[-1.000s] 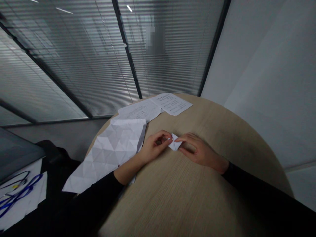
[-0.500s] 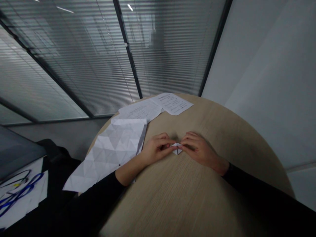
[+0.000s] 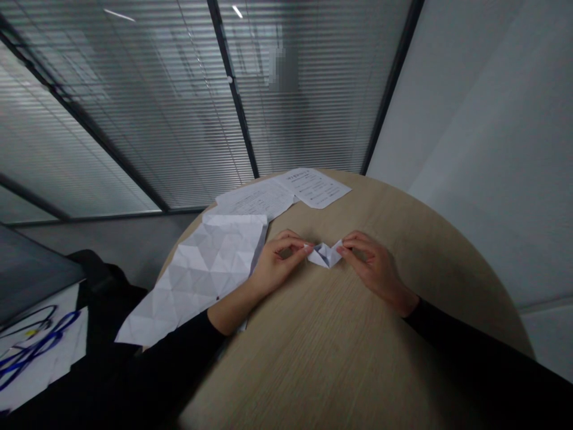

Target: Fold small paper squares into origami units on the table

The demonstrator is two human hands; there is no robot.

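Between my hands is a small piece of folded white paper [image 3: 327, 257], partly spread so that its folds and a shaded hollow show. My left hand [image 3: 284, 257] pinches its left corner between thumb and fingers. On the other side, my right hand [image 3: 367, 266] pinches the right corner the same way. The paper's middle dips to a point near the tabletop; whether it touches the wood I cannot tell. A large creased white sheet [image 3: 210, 263] with a pattern of triangular folds lies to the left, partly behind my left forearm.
Printed sheets [image 3: 320, 190] lie at the far edge of the round wooden table [image 3: 340, 346]. At the lower left, blue cords [image 3: 42, 349] rest on white papers beside a dark chair [image 3: 102, 275]. Glass panels with blinds [image 3: 308, 107] and a pale wall [image 3: 501, 149] stand behind.
My hands have moved apart and slightly away from me. The folded paper between them has widened from a compact diamond into an opened, V-shaped form.
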